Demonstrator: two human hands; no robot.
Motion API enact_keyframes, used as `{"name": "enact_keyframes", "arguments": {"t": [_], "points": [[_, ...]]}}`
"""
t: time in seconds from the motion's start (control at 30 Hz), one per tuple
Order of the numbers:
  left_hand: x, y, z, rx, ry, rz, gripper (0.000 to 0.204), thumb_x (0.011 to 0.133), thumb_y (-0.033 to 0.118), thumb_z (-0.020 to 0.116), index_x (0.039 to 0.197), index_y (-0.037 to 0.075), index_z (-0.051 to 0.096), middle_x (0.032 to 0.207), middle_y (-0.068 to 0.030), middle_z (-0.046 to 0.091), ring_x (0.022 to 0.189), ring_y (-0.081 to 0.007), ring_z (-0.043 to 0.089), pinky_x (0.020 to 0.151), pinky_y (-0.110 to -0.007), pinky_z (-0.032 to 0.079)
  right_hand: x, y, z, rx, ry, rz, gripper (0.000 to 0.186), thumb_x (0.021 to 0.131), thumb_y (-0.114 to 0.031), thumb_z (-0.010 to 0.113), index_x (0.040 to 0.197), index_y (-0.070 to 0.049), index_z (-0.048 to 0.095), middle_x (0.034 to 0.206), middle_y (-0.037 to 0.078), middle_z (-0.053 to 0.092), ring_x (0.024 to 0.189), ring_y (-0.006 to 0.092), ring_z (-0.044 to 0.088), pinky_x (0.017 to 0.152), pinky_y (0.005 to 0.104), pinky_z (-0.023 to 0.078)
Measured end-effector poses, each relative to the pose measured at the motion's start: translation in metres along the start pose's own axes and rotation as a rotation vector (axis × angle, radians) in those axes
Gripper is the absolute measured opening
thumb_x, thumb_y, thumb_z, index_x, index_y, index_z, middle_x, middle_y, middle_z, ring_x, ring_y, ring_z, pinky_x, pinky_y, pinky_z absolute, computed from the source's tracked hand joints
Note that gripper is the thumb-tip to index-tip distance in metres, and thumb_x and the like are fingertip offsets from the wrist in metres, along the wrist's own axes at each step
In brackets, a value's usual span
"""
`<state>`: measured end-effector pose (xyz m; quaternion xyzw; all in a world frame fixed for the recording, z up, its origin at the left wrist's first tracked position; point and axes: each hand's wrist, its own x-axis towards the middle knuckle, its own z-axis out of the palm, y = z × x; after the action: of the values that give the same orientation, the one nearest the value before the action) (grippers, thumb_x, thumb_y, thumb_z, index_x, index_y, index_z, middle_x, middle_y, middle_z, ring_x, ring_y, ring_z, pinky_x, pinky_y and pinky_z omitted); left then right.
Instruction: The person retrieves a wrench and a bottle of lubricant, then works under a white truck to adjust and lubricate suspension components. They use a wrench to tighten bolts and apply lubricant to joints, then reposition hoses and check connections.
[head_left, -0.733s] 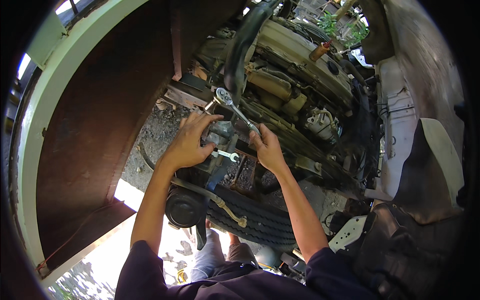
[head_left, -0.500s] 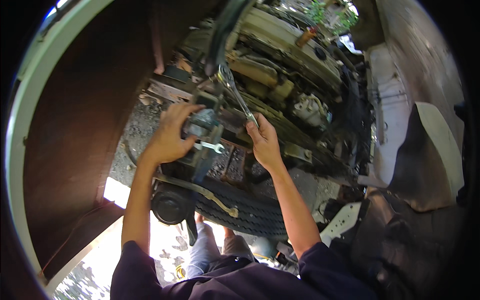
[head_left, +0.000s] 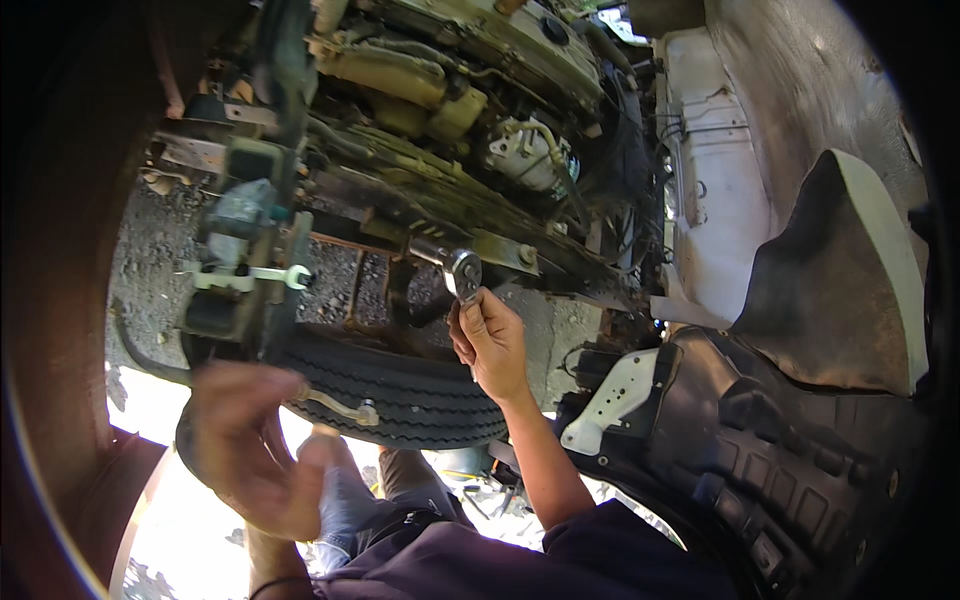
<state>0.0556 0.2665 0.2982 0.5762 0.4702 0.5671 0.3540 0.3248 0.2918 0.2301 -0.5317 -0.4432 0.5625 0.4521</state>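
My right hand (head_left: 488, 345) is wrapped round the handle of a chrome socket ratchet (head_left: 462, 272), whose head and socket stick out above my thumb, near a dark metal frame rail. My left hand (head_left: 255, 450) is blurred by motion, its thumb and fingers apart with nothing seen in them. It hovers at the lower left, in front of the tire (head_left: 390, 390). Just beyond it, a combination wrench (head_left: 280, 277) lies across a black bracket, its open jaw pointing right. Beside that wrench sits a clear plastic-wrapped part (head_left: 240, 208).
A greasy engine (head_left: 430, 80) with hoses fills the far side. A bent metal rod (head_left: 340, 405) crosses over the tire. At right are a perforated white bracket (head_left: 612, 400), black plastic trim (head_left: 770, 440) and a pale body panel (head_left: 705, 170). A brown panel (head_left: 70, 300) stands at left.
My view has shifted right and closer. My right hand has drawn the ratchet nearer, off the black upright part. My left hand has left the plastic-wrapped part and wrench and come back toward me.
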Motion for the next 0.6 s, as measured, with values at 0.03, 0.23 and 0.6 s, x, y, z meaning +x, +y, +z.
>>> {"name": "enact_keyframes", "arguments": {"t": [0.03, 0.23, 0.6], "points": [[-0.010, 0.000, 0.016, -0.027, -0.087, -0.015, 0.039, 0.077, 0.009, 0.073, 0.113, -0.004, 0.063, 0.102, -0.0173, 0.066, 0.098, -0.0305, 0.063, 0.087, -0.041, 0.051, -0.007, 0.008, -0.007, 0.030, 0.020, -0.011, 0.032, 0.108, -0.034, 0.053, 0.100, -0.003, 0.056, 0.067, -0.002, 0.048, 0.053, 0.0032, 0.037, 0.047, 0.0202, 0.031], [-0.047, -0.023, 0.098, -0.286, -0.456, -0.341, 0.031, 0.080, 0.005, 0.077, 0.110, 0.001, 0.069, 0.094, -0.0134, 0.068, 0.082, -0.0218, 0.067, 0.075, -0.032, 0.053, -0.033, 0.037, -0.059, 0.089, 0.154, 0.096, 0.033, 0.107, -0.035, 0.054, 0.108, -0.002, 0.059, 0.071, 0.000, 0.054, 0.054, 0.0040, 0.042, 0.047, 0.0199, 0.031], [-0.112, -0.086, 0.230, -0.454, -0.616, -0.658, 0.018, 0.092, 0.009, 0.071, 0.107, 0.001, 0.068, 0.089, -0.0059, 0.070, 0.081, -0.0112, 0.064, 0.077, -0.029, 0.051, -0.059, 0.067, -0.180, 0.087, 0.378, 0.112, 0.019, 0.100, -0.016, 0.062, 0.105, 0.002, 0.065, 0.083, 0.008, 0.067, 0.058, 0.0067, 0.051, 0.048, 0.0213, 0.036]]}}
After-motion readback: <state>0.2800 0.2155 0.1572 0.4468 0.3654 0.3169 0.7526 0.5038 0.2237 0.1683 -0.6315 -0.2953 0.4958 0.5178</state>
